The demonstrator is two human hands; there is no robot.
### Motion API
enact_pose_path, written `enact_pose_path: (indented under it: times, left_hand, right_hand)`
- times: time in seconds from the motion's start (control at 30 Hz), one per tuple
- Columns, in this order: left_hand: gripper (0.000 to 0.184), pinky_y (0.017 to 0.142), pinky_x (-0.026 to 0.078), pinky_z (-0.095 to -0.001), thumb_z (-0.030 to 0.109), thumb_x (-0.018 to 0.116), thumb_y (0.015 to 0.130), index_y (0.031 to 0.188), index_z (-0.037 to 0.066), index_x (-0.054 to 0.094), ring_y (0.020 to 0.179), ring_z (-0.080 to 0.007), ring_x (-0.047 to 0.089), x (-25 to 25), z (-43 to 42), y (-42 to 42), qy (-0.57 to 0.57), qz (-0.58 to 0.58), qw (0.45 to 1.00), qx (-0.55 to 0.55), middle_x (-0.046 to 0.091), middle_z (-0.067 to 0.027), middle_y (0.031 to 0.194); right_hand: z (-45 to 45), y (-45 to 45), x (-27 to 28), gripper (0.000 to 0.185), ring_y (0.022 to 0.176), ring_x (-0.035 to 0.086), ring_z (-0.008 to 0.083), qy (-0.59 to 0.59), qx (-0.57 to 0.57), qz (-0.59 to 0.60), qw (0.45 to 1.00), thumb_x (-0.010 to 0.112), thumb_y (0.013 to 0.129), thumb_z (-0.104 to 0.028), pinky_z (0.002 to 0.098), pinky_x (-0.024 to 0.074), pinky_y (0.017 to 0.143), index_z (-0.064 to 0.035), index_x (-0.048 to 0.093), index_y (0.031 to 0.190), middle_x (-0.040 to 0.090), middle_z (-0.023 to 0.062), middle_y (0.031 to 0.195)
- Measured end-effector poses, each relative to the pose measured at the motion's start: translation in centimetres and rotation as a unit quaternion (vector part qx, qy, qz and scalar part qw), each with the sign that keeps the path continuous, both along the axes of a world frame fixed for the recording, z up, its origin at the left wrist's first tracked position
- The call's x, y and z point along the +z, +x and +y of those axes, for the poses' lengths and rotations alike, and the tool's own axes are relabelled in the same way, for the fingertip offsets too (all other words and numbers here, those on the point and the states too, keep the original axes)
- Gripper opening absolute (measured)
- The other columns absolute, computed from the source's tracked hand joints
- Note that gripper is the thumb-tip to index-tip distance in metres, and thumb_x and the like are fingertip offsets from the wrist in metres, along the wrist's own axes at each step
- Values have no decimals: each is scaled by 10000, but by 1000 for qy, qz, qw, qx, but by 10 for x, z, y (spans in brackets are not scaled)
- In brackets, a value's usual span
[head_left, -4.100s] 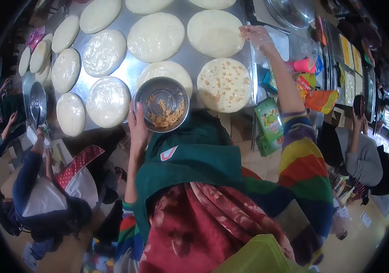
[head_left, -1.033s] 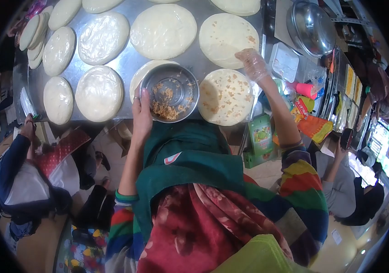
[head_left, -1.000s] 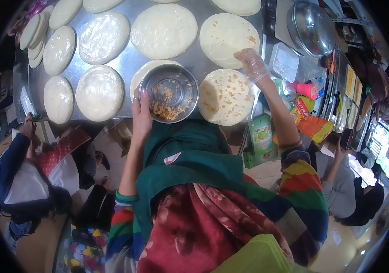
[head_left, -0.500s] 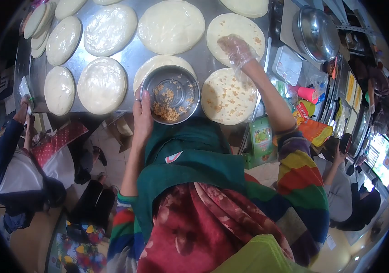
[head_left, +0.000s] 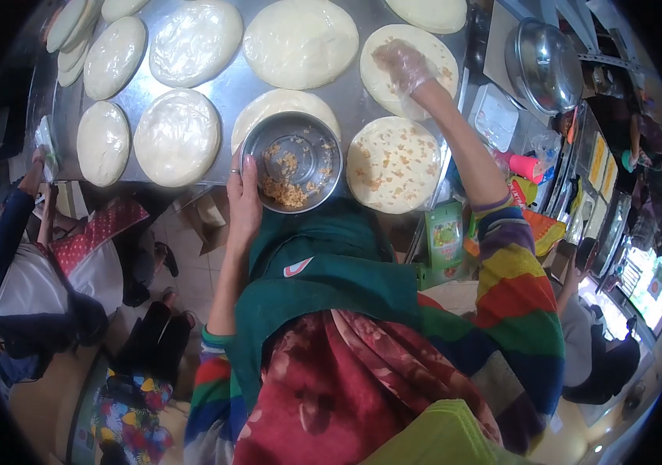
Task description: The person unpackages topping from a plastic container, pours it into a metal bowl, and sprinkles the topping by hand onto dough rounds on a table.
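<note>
Left grip (head_left: 244, 198) is holding the metal bowl (head_left: 281, 124) by its side, the thumb pressing at the rim, while brown crumbs (head_left: 286, 190) are lying inside. Right grip (head_left: 402, 66), wearing a clear glove, is reaching over the far dough round (head_left: 441, 63); whether its fingertips are pinching anything cannot be told. Nearer, a crumb-dotted round (head_left: 393, 167) is resting on the table (head_left: 222, 99), just beside the bowl.
</note>
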State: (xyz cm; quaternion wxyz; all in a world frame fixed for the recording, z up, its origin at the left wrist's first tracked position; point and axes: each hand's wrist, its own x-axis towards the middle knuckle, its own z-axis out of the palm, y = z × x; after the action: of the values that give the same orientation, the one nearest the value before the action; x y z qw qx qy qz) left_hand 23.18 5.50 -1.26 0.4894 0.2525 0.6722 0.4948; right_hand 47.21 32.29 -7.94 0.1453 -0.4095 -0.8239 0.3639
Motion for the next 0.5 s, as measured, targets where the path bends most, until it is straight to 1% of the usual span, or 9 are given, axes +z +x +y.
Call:
enact_pose_path:
  times: [0.03,0.1,0.13,0.17,0.2,0.27,0.4,0.47,0.5]
  left_hand:
    - [468,991,289,-300,285,353,967,1322,-20,344,1143,-186,415,2,1,0,1,17,1000,-4,465,-152,1243]
    - [468,989,291,-299,286,354,966,1322,-18,346,1141,-185,416,8,2,0,1,50,999,-13,466,-152,1242]
    - [467,988,292,-299,286,356,966,1322,-17,347,1139,-185,417,9,2,0,0,46,999,-10,466,-152,1241]
    - [467,987,293,-299,286,357,965,1322,-16,347,1138,-185,418,10,2,0,0,41,999,-9,466,-152,1241]
    - [467,986,294,-299,285,359,965,1322,-15,348,1136,-185,419,10,3,0,0,37,999,-8,466,-152,1240]
    - [468,985,294,-298,286,362,964,1322,-14,349,1135,-185,419,7,2,2,-9,29,1000,5,466,-152,1240]
    - [470,984,293,-298,286,364,964,1324,-15,346,1134,-188,418,7,3,3,-9,19,1000,7,466,-154,1240]
    - [470,985,292,-298,287,363,964,1324,-15,346,1136,-189,417,7,4,3,-12,24,1000,3,464,-154,1242]
    - [471,986,291,-298,288,363,965,1324,-15,346,1138,-189,417,7,4,3,-13,26,1000,2,464,-155,1243]
  right_hand:
    - [-11,3,3,263,847,553,299,-21,-3,34,999,486,892,-239,357,441,760,-43,611,1016,581,163,959]
    - [-23,6,9,298,829,548,273,-22,13,21,999,438,920,-268,345,443,750,-47,607,1027,570,147,981]
    - [-27,7,11,318,820,546,260,-22,20,15,999,413,934,-282,339,443,745,-48,605,1033,564,139,992]
    - [-31,7,13,372,844,542,257,-13,22,-27,999,368,952,-323,328,434,780,-51,612,1023,560,116,1010]
    - [-34,8,18,371,845,542,259,-44,9,-20,999,364,953,-322,327,435,776,-54,610,1028,561,117,1009]
    - [-44,2,46,370,848,541,262,-106,-16,-6,994,357,955,-321,324,437,770,-58,604,1038,564,117,1009]
    - [-26,6,16,324,827,539,260,-68,21,26,997,380,946,-288,322,439,741,-60,584,1057,563,113,994]
    - [-25,0,26,276,820,549,251,-70,24,25,997,417,930,-244,324,442,720,-64,586,1055,573,104,955]
    - [-23,1,25,260,817,556,256,-52,42,24,997,437,915,-224,328,446,722,-64,593,1048,581,107,933]
